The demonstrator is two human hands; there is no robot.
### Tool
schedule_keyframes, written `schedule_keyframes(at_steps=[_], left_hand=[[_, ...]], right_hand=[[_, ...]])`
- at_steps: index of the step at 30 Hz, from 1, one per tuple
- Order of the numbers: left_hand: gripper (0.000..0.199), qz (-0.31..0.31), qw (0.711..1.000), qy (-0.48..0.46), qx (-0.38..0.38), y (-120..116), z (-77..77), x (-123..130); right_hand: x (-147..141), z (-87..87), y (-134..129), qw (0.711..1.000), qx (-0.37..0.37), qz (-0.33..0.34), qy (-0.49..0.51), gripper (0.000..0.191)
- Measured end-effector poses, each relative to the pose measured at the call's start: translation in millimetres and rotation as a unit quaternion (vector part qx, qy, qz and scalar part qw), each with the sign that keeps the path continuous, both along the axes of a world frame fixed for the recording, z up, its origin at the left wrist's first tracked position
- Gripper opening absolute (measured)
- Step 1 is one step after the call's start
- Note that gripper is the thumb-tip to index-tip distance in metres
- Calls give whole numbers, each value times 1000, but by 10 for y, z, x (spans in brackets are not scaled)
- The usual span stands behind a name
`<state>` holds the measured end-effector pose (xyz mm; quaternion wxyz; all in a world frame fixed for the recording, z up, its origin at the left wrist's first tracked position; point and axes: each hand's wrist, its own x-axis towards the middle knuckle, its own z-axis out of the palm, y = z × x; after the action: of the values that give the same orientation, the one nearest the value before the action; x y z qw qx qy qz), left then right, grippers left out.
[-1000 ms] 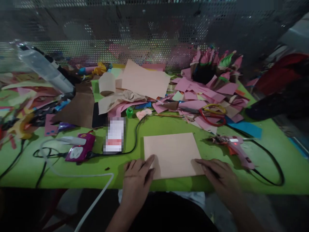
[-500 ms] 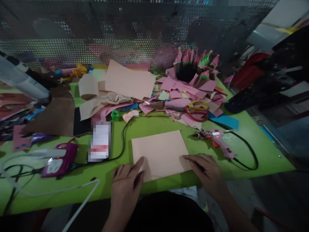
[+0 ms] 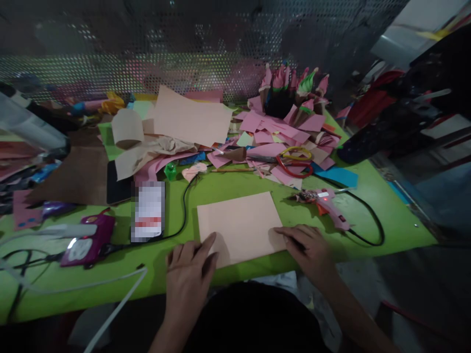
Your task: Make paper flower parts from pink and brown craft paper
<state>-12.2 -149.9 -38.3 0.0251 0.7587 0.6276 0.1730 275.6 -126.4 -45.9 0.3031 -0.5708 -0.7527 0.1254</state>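
A pale peach sheet of paper [image 3: 241, 223] lies flat on the green table [image 3: 147, 284], near its front edge. My left hand [image 3: 191, 274] rests at the sheet's lower left corner, index fingertip on the paper and thumb apart from it. At the right edge of the sheet is my right hand [image 3: 307, 247], its index fingertip touching the paper and its fingers loosely extended. Neither hand grips anything. To the right lies a pink glue gun [image 3: 331, 208] with a small red light and a black cord.
Scissors with red and yellow handles [image 3: 296, 162] lie among pink paper scraps [image 3: 272, 130]. Left of the sheet are a phone [image 3: 148, 211], a purple power strip [image 3: 88, 240] and cables. Paper cones [image 3: 281, 81] stand at the back, before a perforated metal panel [image 3: 184, 59].
The whole view has shifted slightly, so things appear a little higher and further left. Both hands keep their places on the sheet.
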Motion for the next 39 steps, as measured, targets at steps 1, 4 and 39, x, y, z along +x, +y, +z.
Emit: schedule_keyframes(at_steps=[1, 4, 39], left_hand=[[36, 13, 1000, 9, 9, -3, 13, 12], [36, 25, 998, 38, 38, -6, 56, 55], [51, -184, 976, 115, 30, -162, 16, 205]], right_hand=[[-7, -2, 1, 1000, 4, -2, -5, 24], [-25, -9, 2, 1000, 12, -11, -25, 23], [-250, -120, -586, 982, 65, 76, -158, 49]])
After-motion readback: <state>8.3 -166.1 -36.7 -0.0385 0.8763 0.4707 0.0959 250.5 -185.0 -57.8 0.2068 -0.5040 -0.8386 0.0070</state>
